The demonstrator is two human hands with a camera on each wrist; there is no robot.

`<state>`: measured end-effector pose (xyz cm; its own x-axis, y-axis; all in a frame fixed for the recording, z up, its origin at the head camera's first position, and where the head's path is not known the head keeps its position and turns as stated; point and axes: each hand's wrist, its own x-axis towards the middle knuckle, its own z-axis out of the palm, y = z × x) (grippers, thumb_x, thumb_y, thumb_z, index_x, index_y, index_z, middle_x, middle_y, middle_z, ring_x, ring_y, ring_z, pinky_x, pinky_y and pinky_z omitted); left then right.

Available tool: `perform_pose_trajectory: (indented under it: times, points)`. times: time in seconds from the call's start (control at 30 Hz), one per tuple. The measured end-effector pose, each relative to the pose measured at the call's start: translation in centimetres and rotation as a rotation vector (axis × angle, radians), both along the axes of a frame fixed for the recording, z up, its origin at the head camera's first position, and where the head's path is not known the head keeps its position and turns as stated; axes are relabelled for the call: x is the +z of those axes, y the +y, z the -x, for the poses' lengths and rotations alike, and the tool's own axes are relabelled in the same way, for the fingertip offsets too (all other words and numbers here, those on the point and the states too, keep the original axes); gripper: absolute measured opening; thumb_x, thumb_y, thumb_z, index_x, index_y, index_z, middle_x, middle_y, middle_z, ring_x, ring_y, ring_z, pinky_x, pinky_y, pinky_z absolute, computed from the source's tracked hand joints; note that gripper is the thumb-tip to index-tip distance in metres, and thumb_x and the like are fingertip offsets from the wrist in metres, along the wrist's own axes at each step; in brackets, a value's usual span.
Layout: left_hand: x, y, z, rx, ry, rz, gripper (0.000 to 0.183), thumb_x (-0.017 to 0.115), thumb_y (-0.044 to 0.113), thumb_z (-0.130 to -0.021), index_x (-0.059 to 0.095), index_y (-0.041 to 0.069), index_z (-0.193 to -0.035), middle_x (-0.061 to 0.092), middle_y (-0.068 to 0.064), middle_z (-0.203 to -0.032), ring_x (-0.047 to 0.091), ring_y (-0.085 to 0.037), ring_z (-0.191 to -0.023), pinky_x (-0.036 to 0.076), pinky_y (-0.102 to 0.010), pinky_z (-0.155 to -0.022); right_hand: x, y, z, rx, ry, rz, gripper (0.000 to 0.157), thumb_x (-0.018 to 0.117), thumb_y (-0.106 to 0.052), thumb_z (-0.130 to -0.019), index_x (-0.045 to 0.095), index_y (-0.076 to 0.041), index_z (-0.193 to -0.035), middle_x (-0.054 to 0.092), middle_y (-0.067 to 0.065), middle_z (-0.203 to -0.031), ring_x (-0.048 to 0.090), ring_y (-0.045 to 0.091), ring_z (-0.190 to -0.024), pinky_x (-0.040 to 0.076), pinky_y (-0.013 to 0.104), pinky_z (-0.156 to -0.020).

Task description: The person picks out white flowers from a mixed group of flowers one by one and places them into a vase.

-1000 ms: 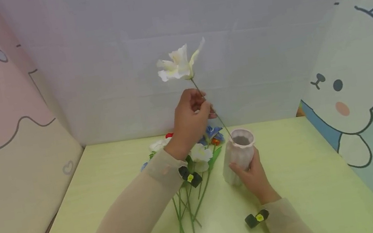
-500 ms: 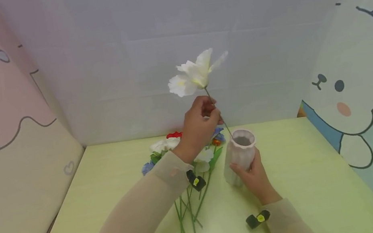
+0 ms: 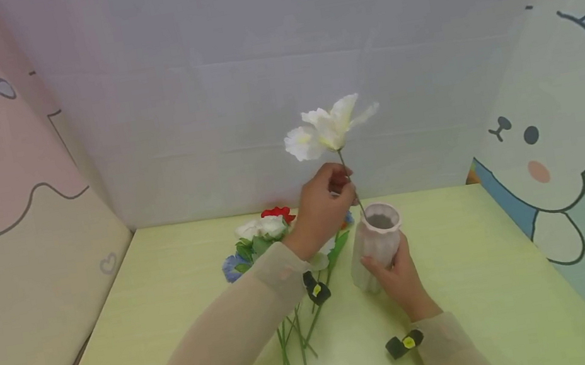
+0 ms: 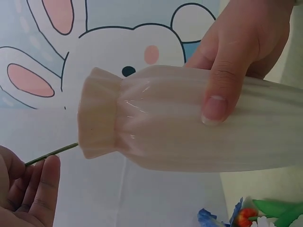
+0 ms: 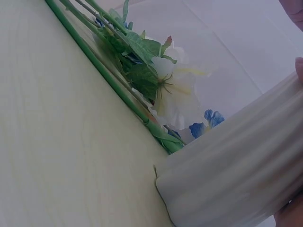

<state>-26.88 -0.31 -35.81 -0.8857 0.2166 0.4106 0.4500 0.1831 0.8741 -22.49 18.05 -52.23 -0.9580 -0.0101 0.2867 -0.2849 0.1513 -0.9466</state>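
My left hand (image 3: 324, 208) pinches the thin stem of a white artificial flower (image 3: 331, 127), its bloom high above the fingers. The lower stem (image 4: 64, 149) passes into the mouth of a pale pinkish-white fluted vase (image 3: 375, 255), against the left side of its wavy rim. Gripped around its body by my right hand (image 3: 399, 277), the vase leans slightly to the right. That hand's thumb (image 4: 218, 109) lies across the near side in the left wrist view. The stem's end is hidden inside the vase.
Left of the vase, several artificial flowers lie on the pale yellow table (image 3: 486, 279), among them a red bloom (image 3: 277, 214), white blooms (image 3: 262, 228) and a blue one (image 3: 233, 268). Their green stems (image 3: 302, 347) point toward me. Cartoon-printed panels (image 3: 577, 131) flank the table; a plain backdrop (image 3: 246, 36) stands behind.
My left hand has come down and to the right, bringing the white flower lower with its stem deeper in the vase. The right hand and vase have stayed nearly still.
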Motion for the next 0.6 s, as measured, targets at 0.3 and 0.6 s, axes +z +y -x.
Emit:
perform_pose_trajectory:
  times: [0.3, 0.6]
  points:
    - [-0.5, 0.4, 0.0, 0.004, 0.008, 0.043, 0.016, 0.057, 0.008, -0.1, 0.063, 0.008, -0.115, 0.064, -0.002, -0.095, 0.07, -0.016, -0.077, 0.058, -0.027, -0.074, -0.1, 0.1, -0.1, 0.011, 0.01, -0.012, 0.085, 0.075, -0.009, -0.094, 0.019, -0.008, -0.158, 0.041, 0.018, -0.149, 0.044, 0.033, -0.134, 0.034, 0.057, -0.112]
    - [-1.2, 1.0, 0.3, 0.042, 0.059, 0.127, 0.018, 0.057, 0.008, -0.099, 0.066, 0.01, -0.114, 0.066, 0.001, -0.096, 0.066, -0.008, -0.085, 0.055, -0.023, -0.079, -0.1, 0.1, -0.1, -0.002, 0.001, -0.015, 0.087, 0.076, -0.006, -0.093, 0.019, -0.009, -0.158, 0.042, 0.018, -0.147, 0.045, 0.028, -0.13, 0.036, 0.052, -0.11]
